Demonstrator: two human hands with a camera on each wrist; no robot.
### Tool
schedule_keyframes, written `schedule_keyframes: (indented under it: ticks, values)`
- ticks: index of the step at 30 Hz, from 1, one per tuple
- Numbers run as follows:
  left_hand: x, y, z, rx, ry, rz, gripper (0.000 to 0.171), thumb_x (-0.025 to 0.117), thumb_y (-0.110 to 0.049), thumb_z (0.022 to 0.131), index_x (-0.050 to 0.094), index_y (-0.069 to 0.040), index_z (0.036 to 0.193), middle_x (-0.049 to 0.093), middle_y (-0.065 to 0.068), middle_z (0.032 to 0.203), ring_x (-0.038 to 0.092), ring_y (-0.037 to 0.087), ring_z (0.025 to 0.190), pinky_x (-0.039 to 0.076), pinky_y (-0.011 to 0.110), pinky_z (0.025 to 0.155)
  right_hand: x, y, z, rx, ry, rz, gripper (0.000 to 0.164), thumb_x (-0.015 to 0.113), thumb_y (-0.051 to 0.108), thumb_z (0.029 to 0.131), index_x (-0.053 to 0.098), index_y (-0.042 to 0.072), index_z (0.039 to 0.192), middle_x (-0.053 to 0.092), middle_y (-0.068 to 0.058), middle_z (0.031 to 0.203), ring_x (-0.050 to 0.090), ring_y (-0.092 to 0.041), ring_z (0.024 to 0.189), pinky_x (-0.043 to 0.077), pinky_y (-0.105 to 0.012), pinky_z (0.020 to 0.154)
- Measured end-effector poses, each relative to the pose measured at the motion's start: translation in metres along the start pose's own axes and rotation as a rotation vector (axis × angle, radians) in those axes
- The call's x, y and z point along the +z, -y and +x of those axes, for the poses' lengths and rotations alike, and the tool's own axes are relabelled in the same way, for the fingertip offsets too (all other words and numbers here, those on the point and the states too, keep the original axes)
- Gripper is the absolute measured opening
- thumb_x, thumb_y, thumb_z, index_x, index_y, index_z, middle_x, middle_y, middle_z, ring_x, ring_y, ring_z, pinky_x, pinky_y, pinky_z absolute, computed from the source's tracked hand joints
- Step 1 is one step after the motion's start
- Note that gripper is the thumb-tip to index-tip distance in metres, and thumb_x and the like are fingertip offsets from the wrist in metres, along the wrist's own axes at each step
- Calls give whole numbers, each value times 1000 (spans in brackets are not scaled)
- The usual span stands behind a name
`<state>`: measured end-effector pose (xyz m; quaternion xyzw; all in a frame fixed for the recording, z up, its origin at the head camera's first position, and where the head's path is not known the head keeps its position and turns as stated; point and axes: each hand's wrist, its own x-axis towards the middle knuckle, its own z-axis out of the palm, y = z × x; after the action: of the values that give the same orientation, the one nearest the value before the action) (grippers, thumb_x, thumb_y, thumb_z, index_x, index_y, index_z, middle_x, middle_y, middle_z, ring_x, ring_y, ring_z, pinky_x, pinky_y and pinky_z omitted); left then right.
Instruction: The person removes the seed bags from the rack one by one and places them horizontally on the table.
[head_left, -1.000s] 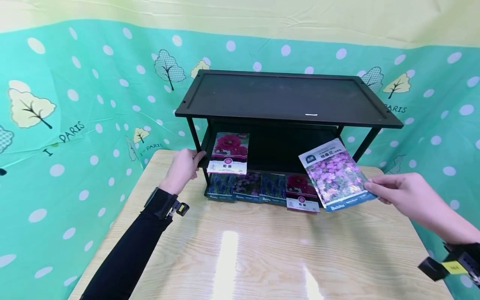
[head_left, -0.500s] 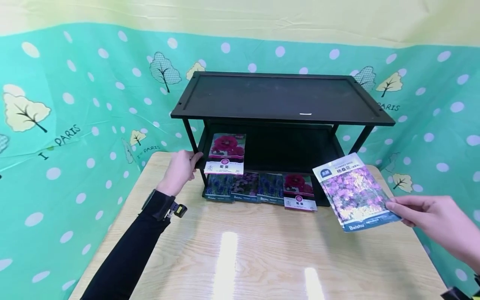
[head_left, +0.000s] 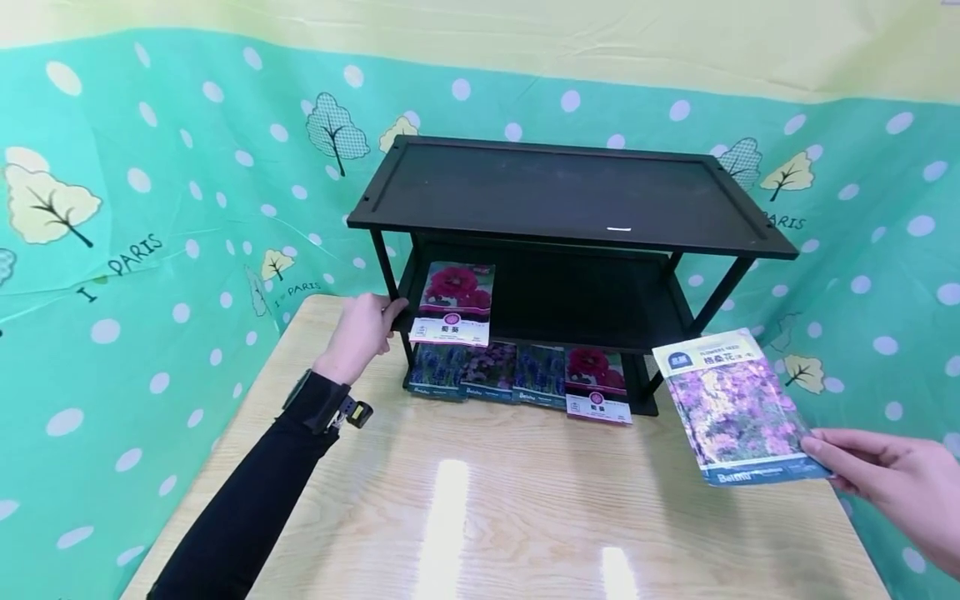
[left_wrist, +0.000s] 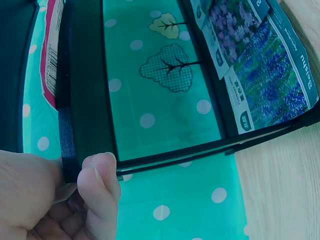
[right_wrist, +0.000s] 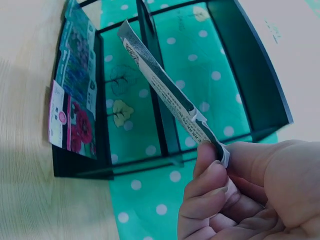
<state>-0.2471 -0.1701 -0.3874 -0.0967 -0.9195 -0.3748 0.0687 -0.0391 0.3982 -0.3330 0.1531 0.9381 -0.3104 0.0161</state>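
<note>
My right hand (head_left: 892, 479) pinches a seed packet (head_left: 738, 408) with purple-pink flowers by its lower right corner, in front of the rack's right end. In the right wrist view this packet (right_wrist: 165, 92) shows nearly edge-on between thumb and fingers. My left hand (head_left: 363, 333) grips the left front corner of the middle shelf of a black rack (head_left: 570, 196); in the left wrist view the fingers (left_wrist: 97, 185) curl at the shelf edge. A seed packet with red flowers (head_left: 453, 304) lies on that shelf at the left, close to the left hand.
On the bottom shelf several packets stand in a row: blue-flowered (head_left: 438, 371), purple-flowered (head_left: 487, 371), another blue, and a red-flowered packet (head_left: 596, 383). The rack stands on a light wooden table (head_left: 525, 500). Behind hangs a green dotted curtain (head_left: 187, 208).
My right hand has drawn the purple-pink seed packet right and down, away from the rack, and the packet has tilted flatter. The left hand keeps its grip on the shelf corner.
</note>
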Motion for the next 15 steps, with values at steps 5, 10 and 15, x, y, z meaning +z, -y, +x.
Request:
schedule_keyframes:
  ticks: [5, 10, 15]
  values:
    - [1, -2, 2, -5, 2, -27, 38, 49, -28, 111, 66, -3, 87, 60, 17, 69, 57, 20, 42, 51, 32, 45, -6, -24, -1, -21, -58, 323, 40, 57, 10, 106, 76, 38, 87, 69, 23, 72, 58, -5, 58, 50, -19, 51]
    - [1, -2, 2, 4, -10, -35, 36, 49, -28, 111, 65, -4, 90, 61, 19, 72, 59, 20, 43, 53, 33, 45, -10, -39, 2, -31, -69, 550, 50, 58, 3, 104, 76, 43, 80, 70, 20, 68, 55, -2, 54, 47, -15, 47]
    - [2, 0, 1, 4, -16, -40, 35, 49, -27, 111, 65, -5, 89, 59, 13, 68, 58, 21, 43, 53, 34, 45, -6, -53, -1, 7, -68, 623, 49, 59, 4, 104, 77, 42, 79, 69, 18, 66, 54, -2, 54, 46, -15, 47]
